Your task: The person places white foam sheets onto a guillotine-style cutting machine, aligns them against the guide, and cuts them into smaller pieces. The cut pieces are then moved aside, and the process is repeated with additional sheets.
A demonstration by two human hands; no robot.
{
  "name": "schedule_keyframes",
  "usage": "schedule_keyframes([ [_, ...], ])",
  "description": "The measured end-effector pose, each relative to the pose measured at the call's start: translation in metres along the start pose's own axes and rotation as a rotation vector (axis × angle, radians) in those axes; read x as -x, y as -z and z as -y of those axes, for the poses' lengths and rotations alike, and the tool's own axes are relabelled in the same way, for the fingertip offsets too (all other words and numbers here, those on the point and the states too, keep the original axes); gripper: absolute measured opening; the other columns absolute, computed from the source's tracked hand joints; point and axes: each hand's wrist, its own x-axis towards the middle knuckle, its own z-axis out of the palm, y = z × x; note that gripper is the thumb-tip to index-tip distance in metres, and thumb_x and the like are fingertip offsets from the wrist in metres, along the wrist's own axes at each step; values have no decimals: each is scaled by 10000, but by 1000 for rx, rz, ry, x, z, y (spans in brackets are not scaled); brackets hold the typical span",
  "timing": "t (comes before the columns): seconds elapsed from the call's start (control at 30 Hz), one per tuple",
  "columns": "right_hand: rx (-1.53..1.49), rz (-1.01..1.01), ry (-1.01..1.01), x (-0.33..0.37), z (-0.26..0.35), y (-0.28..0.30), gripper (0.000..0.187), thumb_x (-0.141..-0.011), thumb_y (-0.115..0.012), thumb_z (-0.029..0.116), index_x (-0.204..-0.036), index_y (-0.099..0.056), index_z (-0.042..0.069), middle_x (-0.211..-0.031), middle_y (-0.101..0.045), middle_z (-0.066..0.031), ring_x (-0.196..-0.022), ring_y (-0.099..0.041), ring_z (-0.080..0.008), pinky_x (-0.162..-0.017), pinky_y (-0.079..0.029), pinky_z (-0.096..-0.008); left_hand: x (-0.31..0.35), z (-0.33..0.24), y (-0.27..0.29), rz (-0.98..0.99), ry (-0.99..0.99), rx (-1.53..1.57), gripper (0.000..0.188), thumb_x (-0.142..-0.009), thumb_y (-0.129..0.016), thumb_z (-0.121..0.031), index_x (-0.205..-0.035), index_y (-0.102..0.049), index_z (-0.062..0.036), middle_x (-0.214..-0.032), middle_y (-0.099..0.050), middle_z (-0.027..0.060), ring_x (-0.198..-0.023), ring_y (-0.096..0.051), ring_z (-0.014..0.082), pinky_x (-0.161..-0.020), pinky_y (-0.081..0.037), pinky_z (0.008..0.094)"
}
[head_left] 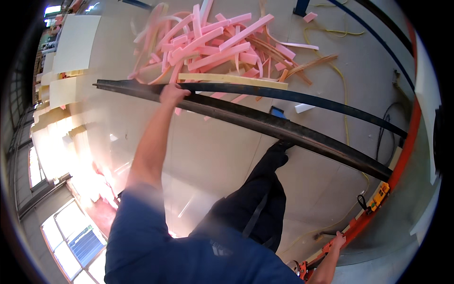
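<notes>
My left hand (pixel 174 93) is closed over a long dark metal bar (pixel 265 124), near where a curved dark rail (pixel 293 93) meets it. The bar slants from the upper left down to an orange beam (pixel 407 137) on the right. Low on the right, my right hand (pixel 337 240) is closed on the edge of that same orange beam; its fingers show only in small. Farther up the beam sits a yellow control box (pixel 378 196) with a dark loop beside it.
Beyond the bar, a heap of pink foam strips (pixel 208 47) covers the floor, with a pale yellow strip (pixel 231 80) along its near side. A yellow cable (pixel 344 85) winds across the floor at right. Pale sheets (pixel 75 42) are stacked at far left.
</notes>
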Motion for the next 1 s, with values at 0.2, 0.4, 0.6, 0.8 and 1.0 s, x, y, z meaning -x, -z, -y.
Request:
schedule_keyframes([
  [0.2,-67,-41,-21,88,29,-39,215,-799,-626,44,-995,-585,-35,-932,-620,-98,-837,-575,-219,-780,-471,-356,34,-81,-28,96,-339,88,627,-688,-785,-379,-1164,-596,-17,-1214,-599,254,-1172,-546,394,-977,-447,436],
  [0.4,297,-195,-53,140,75,-51,261,-761,-639,232,-916,-606,24,-891,-676,-205,-902,-655,-386,-768,-505,-465,32,-34,-41,-48,-264,-242,676,-770,-748,-327,-1345,-484,-91,-1331,-541,168,-1194,-544,347,-966,-472,441],
  [0.6,309,-149,-159,183,107,-52,289,-773,-647,276,-955,-631,52,-917,-688,-172,-915,-662,-350,-821,-505,-468,99,-116,24,-150,-185,-480,637,-775,-706,-452,-1240,-534,-53,-1277,-519,145,-1213,-504,328,-946,-462,507],
  [0.8,368,-31,-147,199,111,-80,321,-784,-649,299,-994,-627,56,-991,-684,-143,-986,-639,-322,-852,-479,-487,129,-256,17,-15,-583,39,506,-774,-755,-302,-1138,-589,9,-1111,-622,211,-1058,-595,370,-929,-462,438],
  [1.0,378,-18,-40,189,119,-70,343,-770,-660,332,-977,-626,61,-985,-680,-138,-954,-644,-314,-828,-488,-469,54,-522,-52,319,-901,736,528,-915,-635,-259,-1367,-461,-48,-949,-559,81,-823,-542,167,-765,-474,298],
])
